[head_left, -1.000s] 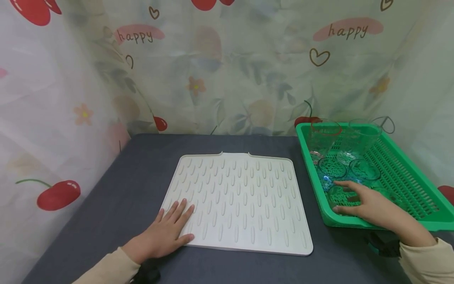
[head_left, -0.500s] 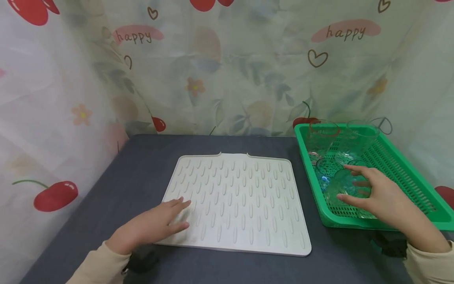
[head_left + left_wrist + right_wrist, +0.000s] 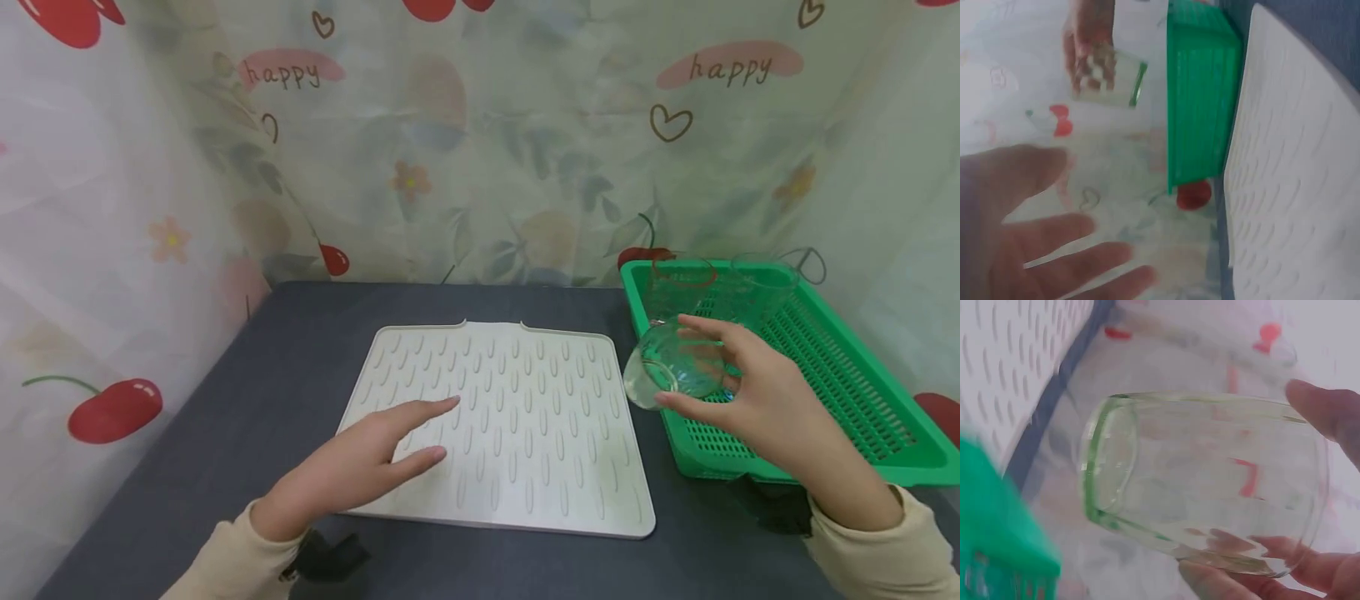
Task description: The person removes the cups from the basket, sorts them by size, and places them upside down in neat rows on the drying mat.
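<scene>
My right hand [image 3: 765,400] grips a clear, green-tinted drinking glass [image 3: 1204,481] near its rim, thumb on one side and fingers on the other. The glass tilts with its thick base toward the left, above the left edge of the green basket [image 3: 697,458]. My left hand [image 3: 360,462] hovers over the left part of the white ridged mat [image 3: 525,467], fingers extended and holding nothing. In the left wrist view the left hand's spread fingers [image 3: 1079,269] show, with the right hand and glass farther off.
More clear glasses stand in the basket, one with a red rim [image 3: 678,283] at the back and another glass [image 3: 761,287] beside it. A dark cloth [image 3: 202,467] covers the table. Patterned curtains [image 3: 495,167] close off the back and sides.
My right hand has lifted the glass from the front of the basket and moved it up and left, tipping it. My left hand has risen off the mat and shifted slightly right.
</scene>
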Demonstrator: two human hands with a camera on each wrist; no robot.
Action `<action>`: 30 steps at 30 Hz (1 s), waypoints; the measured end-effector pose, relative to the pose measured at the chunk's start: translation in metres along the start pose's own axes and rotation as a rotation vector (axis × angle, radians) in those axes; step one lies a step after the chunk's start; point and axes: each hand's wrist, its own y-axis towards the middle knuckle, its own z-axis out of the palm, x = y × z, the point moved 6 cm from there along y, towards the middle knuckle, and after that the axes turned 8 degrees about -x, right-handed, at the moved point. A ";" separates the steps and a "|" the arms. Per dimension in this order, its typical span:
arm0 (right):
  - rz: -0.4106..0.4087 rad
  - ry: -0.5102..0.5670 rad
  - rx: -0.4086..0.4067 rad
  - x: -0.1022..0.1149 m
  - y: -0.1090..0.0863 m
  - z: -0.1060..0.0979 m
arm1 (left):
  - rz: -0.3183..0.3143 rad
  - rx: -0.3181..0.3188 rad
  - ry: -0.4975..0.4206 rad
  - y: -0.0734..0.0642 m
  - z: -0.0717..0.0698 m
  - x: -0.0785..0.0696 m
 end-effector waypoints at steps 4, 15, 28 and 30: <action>-0.040 0.096 0.027 0.020 -0.001 0.022 | 0.074 -0.130 -0.102 0.008 0.009 -0.020; -0.125 0.300 0.122 0.044 -0.005 0.078 | 0.149 -0.302 -0.446 0.027 0.033 -0.048; -0.114 0.393 0.199 0.044 -0.014 0.115 | 0.156 -0.191 -0.465 0.040 0.059 -0.038; -0.116 0.399 0.200 0.044 -0.015 0.117 | 0.164 -0.195 -0.449 0.041 0.060 -0.037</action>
